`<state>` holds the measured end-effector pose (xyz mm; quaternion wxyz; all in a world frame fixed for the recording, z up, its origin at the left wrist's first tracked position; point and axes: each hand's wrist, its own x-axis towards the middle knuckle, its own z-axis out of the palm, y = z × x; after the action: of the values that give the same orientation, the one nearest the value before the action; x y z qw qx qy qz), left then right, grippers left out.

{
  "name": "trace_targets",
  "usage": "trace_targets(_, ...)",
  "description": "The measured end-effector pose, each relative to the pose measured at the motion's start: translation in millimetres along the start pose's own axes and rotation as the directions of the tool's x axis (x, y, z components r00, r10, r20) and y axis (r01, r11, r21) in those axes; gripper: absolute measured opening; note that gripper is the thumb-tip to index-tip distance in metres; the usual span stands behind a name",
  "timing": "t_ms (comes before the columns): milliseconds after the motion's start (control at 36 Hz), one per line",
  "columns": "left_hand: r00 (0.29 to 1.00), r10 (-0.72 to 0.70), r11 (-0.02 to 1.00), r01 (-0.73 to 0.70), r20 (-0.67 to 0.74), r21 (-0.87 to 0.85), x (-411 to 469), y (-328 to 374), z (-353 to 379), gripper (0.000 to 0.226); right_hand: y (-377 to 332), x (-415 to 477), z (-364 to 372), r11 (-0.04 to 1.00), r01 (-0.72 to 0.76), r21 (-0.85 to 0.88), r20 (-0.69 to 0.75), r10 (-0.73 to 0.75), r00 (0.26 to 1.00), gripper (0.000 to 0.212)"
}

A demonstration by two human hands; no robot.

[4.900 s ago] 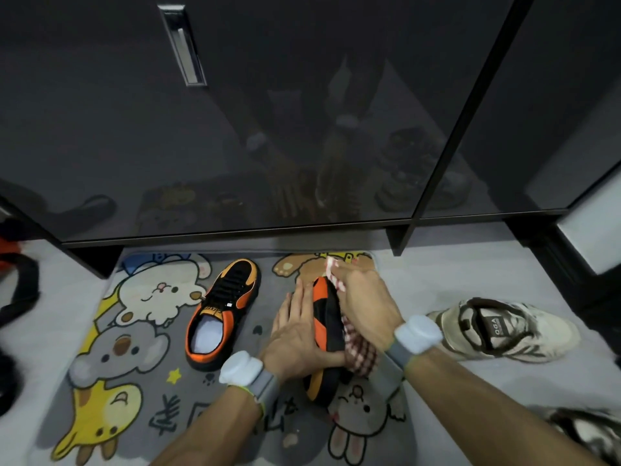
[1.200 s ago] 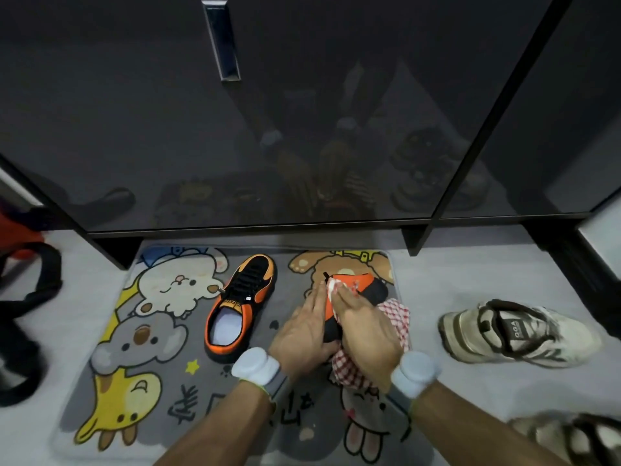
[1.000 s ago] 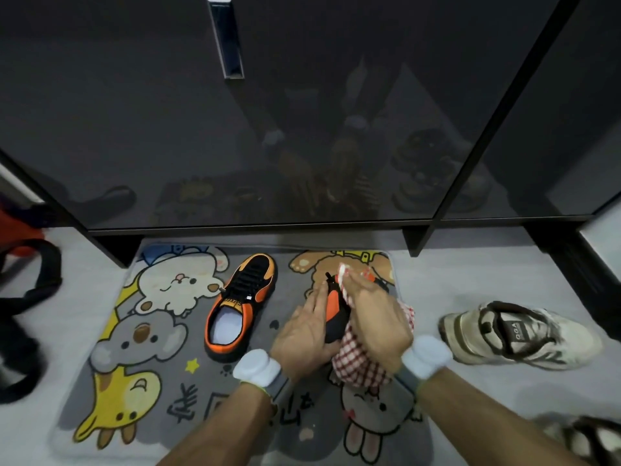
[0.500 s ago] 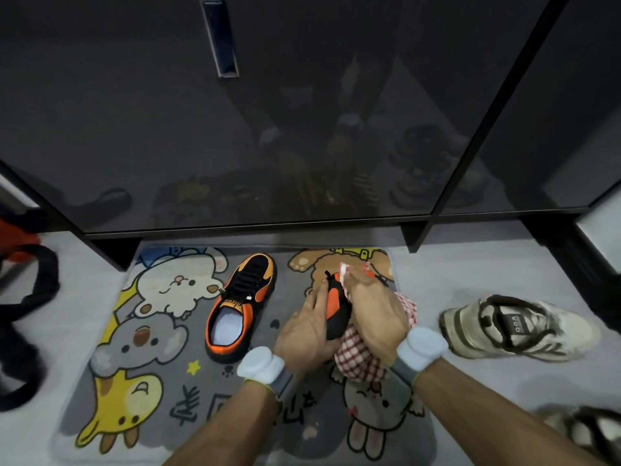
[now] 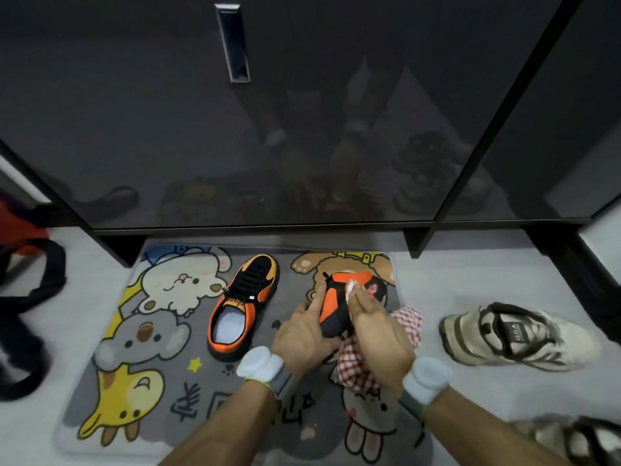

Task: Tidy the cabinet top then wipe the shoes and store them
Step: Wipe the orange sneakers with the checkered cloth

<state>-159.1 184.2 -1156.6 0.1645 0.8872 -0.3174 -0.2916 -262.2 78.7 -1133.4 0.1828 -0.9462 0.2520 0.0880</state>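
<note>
An orange-and-black shoe [image 5: 336,299] is tipped on its side over the cartoon mat [image 5: 151,358]. My left hand [image 5: 304,334] grips it from the left. My right hand [image 5: 379,334] holds a red-and-white checked cloth [image 5: 408,322] and presses a bunched white part of it against the shoe's upper. The matching orange-and-black shoe [image 5: 243,302] stands upright on the mat to the left, apart from both hands.
A dark glossy cabinet [image 5: 302,129] with a recessed handle [image 5: 233,43] fills the back. A beige sneaker [image 5: 517,336] lies on the floor at right, another [image 5: 578,438] at the bottom right corner. A black strap [image 5: 30,297] lies at far left.
The held shoe has been turned, showing more of its orange side, and my right hand has slid the cloth along it. The other shoes have not moved.
</note>
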Motion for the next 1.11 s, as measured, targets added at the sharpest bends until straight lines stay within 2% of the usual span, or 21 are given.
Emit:
trace_targets(56, 1.0, -0.01, 1.0, 0.01, -0.007, 0.002, -1, 0, -1, 0.108, -10, -7, 9, 1.0, 0.005, -0.017, 0.027, -0.005, 1.0, 0.068)
trace_targets(139, 0.999, -0.036, 0.999, 0.036, -0.009, -0.01, -3, 2, -2, 0.107, -15, -13, 9, 0.997, -0.045, 0.063, 0.066, 0.041, 0.997, 0.06)
trace_targets(250, 0.999, -0.052, 0.998, 0.052, 0.004, -0.033, -8, 7, -3, 0.112, -4, -12, -10, 0.999, 0.025, 0.032, -0.025, -0.024, 0.999, 0.052)
trace_targets(333, 0.999, -0.027, 0.999, 0.028, 0.017, -0.044, -10, 7, -2, 0.123, -2, -7, -15, 1.0, -0.022, 0.014, -0.02, 0.022, 1.0, 0.048)
trace_targets(444, 0.999, 0.008, 0.992, -0.003, 0.036, -0.123, -14, 0, -6, 0.129, -16, -16, -10, 0.991, -0.119, 0.058, 0.106, 0.113, 0.988, 0.076)
trace_targets(500, 1.0, -0.007, 0.981, 0.009, 0.012, -0.195, -14, -6, -8, 0.124, -17, -23, 0, 0.99, -0.084, 0.118, 0.119, 0.07, 0.99, 0.069)
trace_targets(583, 0.998, -0.04, 0.97, 0.03, -0.039, -0.243, -20, -9, -13, 0.108, -21, -31, 5, 0.965, 0.011, 0.261, 0.041, -0.022, 0.999, 0.055)
trace_targets(639, 0.997, -0.052, 0.958, 0.033, -0.062, -0.286, -22, -9, -17, 0.095, -22, -29, -2, 0.964, 0.055, 0.259, -0.012, -0.054, 0.998, 0.056)
trace_targets(694, 0.994, -0.05, 0.946, 0.014, -0.102, -0.325, -24, -6, -22, 0.089, -19, -21, -16, 0.971, 0.018, 0.237, -0.061, -0.003, 0.998, 0.06)
trace_targets(778, 0.981, -0.055, 0.928, -0.019, -0.187, -0.373, -28, 2, -31, 0.082, -11, -10, -30, 0.966, -0.013, 0.258, -0.162, 0.056, 0.985, 0.054)
trace_targets(917, 0.953, -0.099, 0.899, -0.038, -0.287, -0.436, -27, 11, -39, 0.082, -14, -7, -39, 0.976, -0.037, 0.214, -0.142, 0.069, 0.987, 0.051)
trace_targets(1028, 0.946, -0.111, 0.917, -0.021, -0.305, -0.399, -27, 11, -46, 0.088, -22, -15, -43, 0.968, 0.039, 0.249, -0.059, -0.025, 0.998, 0.057)
trace_targets(1111, 0.943, -0.11, 0.922, -0.021, -0.315, -0.386, -26, 9, -46, 0.076, -16, -13, -56, 0.953, 0.112, 0.281, -0.147, -0.073, 0.986, 0.054)
